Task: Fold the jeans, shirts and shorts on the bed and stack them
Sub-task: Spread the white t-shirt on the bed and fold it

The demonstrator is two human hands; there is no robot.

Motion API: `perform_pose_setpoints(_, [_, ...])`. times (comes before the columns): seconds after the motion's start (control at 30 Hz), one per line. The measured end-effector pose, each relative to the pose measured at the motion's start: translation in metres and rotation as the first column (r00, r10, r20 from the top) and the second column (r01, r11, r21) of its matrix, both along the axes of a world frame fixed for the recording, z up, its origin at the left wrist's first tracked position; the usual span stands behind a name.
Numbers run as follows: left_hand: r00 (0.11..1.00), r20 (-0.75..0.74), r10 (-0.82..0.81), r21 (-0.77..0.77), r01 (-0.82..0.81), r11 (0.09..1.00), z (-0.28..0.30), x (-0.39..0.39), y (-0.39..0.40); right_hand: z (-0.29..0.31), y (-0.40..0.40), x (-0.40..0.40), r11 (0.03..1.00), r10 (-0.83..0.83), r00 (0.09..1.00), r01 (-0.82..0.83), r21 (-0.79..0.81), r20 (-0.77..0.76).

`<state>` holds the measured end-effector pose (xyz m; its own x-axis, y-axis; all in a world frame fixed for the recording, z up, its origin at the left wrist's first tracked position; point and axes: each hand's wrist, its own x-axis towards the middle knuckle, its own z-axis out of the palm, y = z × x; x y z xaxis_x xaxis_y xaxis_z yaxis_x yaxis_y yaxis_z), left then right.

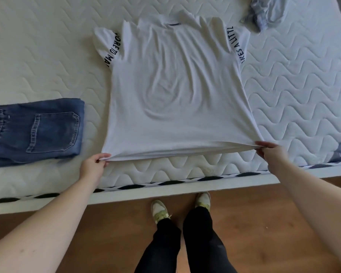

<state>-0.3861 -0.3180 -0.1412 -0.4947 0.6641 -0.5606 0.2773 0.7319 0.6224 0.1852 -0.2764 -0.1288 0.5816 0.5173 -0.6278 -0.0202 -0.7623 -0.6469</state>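
Pulling on the bottom edge, the person holds the white shirt (175, 91) flat on the bed (295, 91). The left hand (94, 166) pinches the bottom corner on its side, with thumb and fingers closed on the cloth. The right hand (270, 152) pinches the other bottom corner the same way. The edge between the two hands is lifted a little off the bed and looks tight. I think this is done to pull the wrinkles out, so the shirt lies smooth before it gets folded. Soft wrinkles can be seen in the middle of the shirt.

The shirt lies spread out in the middle of the bed, with the neck far from the person and the two short sleeves sticking out to the sides. Black letters run along each sleeve.

The folded jeans (35, 131) sit on the bed to the left of the shirt, close to it but not touching. They look done, and that may be where the stack will grow. A crumpled pale blue piece of clothing (264, 14) waits at the far right corner, not folded yet. So the job looks partly done.

The person stands on a wooden floor (110, 233) right at the edge of the bed, close enough to reach both corners.
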Motion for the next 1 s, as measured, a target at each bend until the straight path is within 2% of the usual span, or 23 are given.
perform_pose_setpoints(0.1, [0.999, 0.018, 0.036, 0.008, -0.037, 0.999, -0.018, 0.001, -0.005, -0.011, 0.002, 0.006, 1.000, -0.014, 1.000, 0.014, -0.010, -0.003])
perform_pose_setpoints(0.17, [0.976, 0.145, 0.162, 0.066, -0.173, 0.983, -0.022, 0.005, -0.002, -0.014, 0.006, 0.010, 0.998, -0.063, 0.998, 0.063, 0.024, -0.025])
perform_pose_setpoints(0.23, [0.905, 0.301, 0.299, 0.106, -0.343, 0.933, -0.022, 0.013, 0.002, -0.016, 0.008, 0.012, 0.983, -0.149, 0.984, 0.158, 0.089, -0.102])
perform_pose_setpoints(0.33, [0.861, 0.328, 0.389, 0.122, -0.447, 0.886, -0.027, 0.025, 0.002, -0.024, 0.006, 0.011, 0.976, -0.179, 0.971, 0.196, 0.098, -0.161])
perform_pose_setpoints(0.43, [0.888, 0.248, 0.388, 0.117, -0.425, 0.898, -0.037, 0.034, -0.005, -0.036, 0.001, 0.008, 0.983, -0.155, 0.972, 0.169, 0.068, -0.174])
perform_pose_setpoints(0.6, [0.967, 0.000, 0.256, 0.093, -0.255, 0.962, -0.042, 0.039, -0.011, -0.045, -0.006, 0.008, 0.982, -0.186, 0.969, 0.190, 0.010, -0.162])
perform_pose_setpoints(0.63, [0.972, -0.090, 0.219, 0.077, -0.213, 0.974, -0.041, 0.040, -0.013, -0.044, -0.009, 0.005, 0.986, -0.164, 0.976, 0.168, 0.014, -0.145])
perform_pose_setpoints(0.67, [0.965, -0.207, 0.162, 0.050, -0.155, 0.987, -0.040, 0.043, -0.015, -0.043, -0.012, 0.001, 0.992, -0.128, 0.988, 0.129, 0.004, -0.088])
perform_pose_setpoints(0.73, [0.918, -0.395, 0.038, 0.025, -0.031, 0.999, -0.033, 0.055, -0.020, -0.039, -0.021, -0.013, 0.996, -0.051, 0.986, 0.061, -0.058, 0.158])
perform_pose_setpoints(0.8, [0.838, -0.540, -0.075, 0.047, 0.120, 0.992, -0.027, 0.073, -0.024, -0.034, -0.030, -0.032, 0.989, 0.136, 0.894, -0.097, -0.111, 0.428])
perform_pose_setpoints(0.87, [0.713, -0.668, -0.214, 0.073, 0.349, 0.934, -0.026, 0.096, -0.026, -0.032, -0.038, -0.058, 0.896, 0.425, 0.730, -0.423, -0.135, 0.535])
perform_pose_setpoints(0.93, [0.574, -0.725, -0.381, 0.058, 0.602, 0.796, -0.029, 0.121, -0.023, -0.033, -0.043, -0.090, 0.681, 0.675, 0.519, -0.712, -0.171, 0.525])
perform_pose_setpoints(1.0, [0.418, -0.698, -0.581, -0.023, 0.798, 0.602, -0.035, 0.149, -0.018, -0.037, -0.042, -0.120, 0.444, 0.825, 0.296, -0.866, -0.228, 0.481])
